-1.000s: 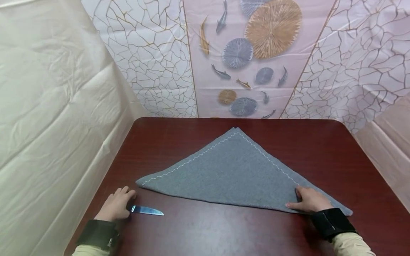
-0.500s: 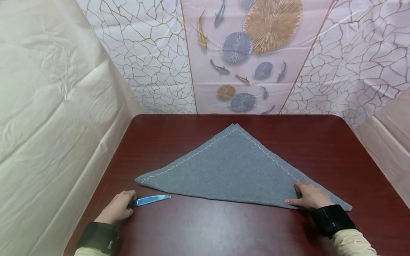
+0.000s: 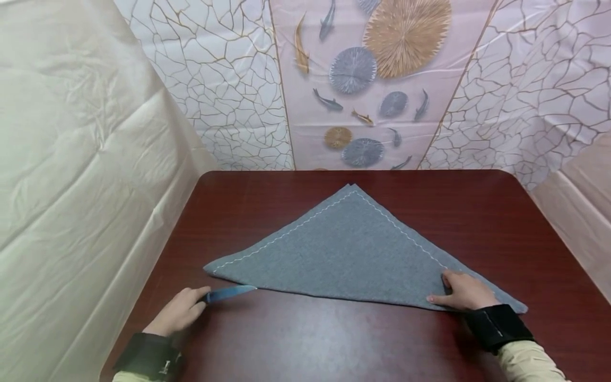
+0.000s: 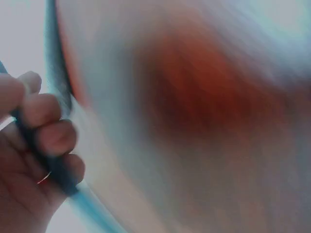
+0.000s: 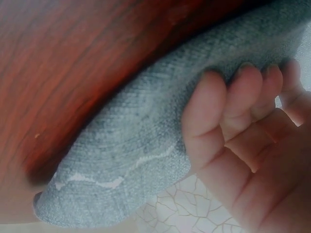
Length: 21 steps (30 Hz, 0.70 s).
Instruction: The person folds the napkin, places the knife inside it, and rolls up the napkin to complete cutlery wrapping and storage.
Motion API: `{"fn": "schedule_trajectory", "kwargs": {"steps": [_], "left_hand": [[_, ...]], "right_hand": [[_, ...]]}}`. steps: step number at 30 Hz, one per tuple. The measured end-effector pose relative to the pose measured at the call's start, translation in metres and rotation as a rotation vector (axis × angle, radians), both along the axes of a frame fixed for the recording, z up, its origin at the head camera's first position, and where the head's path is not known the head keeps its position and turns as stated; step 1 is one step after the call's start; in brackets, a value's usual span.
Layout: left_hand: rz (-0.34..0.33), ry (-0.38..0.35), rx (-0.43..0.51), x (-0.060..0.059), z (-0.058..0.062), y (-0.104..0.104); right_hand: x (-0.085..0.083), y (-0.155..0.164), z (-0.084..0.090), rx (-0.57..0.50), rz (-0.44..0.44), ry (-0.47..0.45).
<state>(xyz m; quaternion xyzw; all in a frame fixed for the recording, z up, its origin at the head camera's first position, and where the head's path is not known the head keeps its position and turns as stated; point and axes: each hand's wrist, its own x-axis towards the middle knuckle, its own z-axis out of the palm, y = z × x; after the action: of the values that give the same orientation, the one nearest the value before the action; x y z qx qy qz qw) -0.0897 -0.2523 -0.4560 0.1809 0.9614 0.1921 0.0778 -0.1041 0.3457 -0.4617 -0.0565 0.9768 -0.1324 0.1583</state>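
A grey cloth (image 3: 348,249) with white stitching lies folded into a triangle on the dark red table (image 3: 334,339). My left hand (image 3: 183,310) grips the handle of a small knife (image 3: 231,292) at the front left. Its bluish blade points right and its tip touches the cloth's front folded edge near the left corner. The left wrist view is blurred, but my fingers (image 4: 48,136) are wrapped round the dark handle (image 4: 53,170). My right hand (image 3: 465,292) rests on the cloth's right corner, and its fingers (image 5: 214,116) press on the fabric (image 5: 146,145).
Patterned plastic sheeting (image 3: 363,79) hangs behind the table, and a cream sheet (image 3: 71,159) hangs close along its left side. The table's rounded far corners and its right edge (image 3: 563,233) are in view.
My left hand has swung the knife up and to the right, from bare table to the cloth's front edge. My right hand has stayed on the right corner.
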Motion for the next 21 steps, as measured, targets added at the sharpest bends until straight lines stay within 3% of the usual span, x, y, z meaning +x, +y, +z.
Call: {"fn": "schedule_trajectory", "kwargs": {"steps": [6, 10, 13, 21], "left_hand": [[-0.127, 0.069, 0.041, -0.009, 0.014, 0.031], [-0.281, 0.206, 0.064, -0.017, 0.019, 0.046], [-0.361, 0.287, 0.061, -0.023, 0.022, 0.055], [-0.37, 0.275, -0.041, -0.031, 0.029, 0.077]], "right_hand": [[0.003, 0.002, 0.0, -0.001, 0.0, 0.012], [0.003, 0.002, -0.001, 0.0, 0.004, 0.024], [0.004, 0.002, -0.002, -0.004, 0.004, 0.034], [0.002, 0.002, -0.001, -0.008, 0.003, 0.032]]}}
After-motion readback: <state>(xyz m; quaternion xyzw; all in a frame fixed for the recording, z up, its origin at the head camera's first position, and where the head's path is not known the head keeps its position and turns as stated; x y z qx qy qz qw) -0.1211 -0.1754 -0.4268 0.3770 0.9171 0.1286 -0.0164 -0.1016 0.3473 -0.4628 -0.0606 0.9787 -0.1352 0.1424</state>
